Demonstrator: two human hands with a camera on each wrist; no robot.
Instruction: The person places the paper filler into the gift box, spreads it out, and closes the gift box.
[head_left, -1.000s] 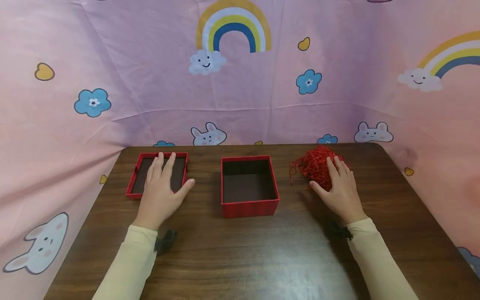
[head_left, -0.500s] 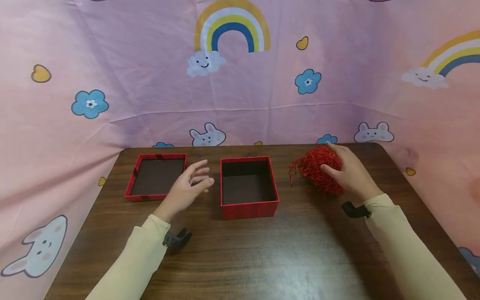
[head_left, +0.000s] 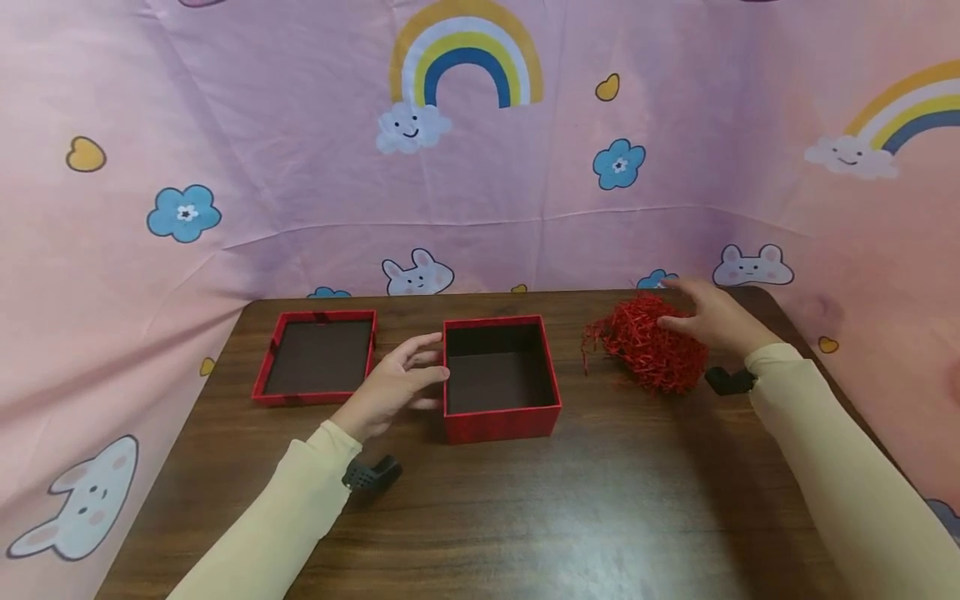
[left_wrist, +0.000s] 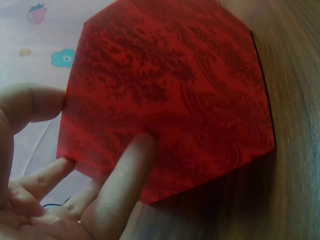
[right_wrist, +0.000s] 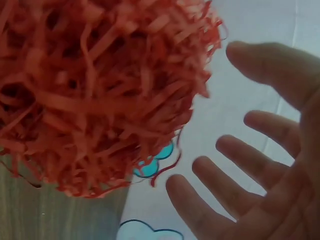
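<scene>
Left hand: 1.0 s ago over the shallow red tray, at 0.5 s between tray and box, now at the left wall of the open red box. Fingers apart, thumb by the near part of that wall; can't tell if anything touches. Tray now fully uncovered.

Right hand: shifted right and back since 1.0 s ago, now at the right rear of the red shred pile. Fingers spread; wrist view shows a gap to the strands.

Box is mid-table, between tray and pile, same spot as before.
</scene>
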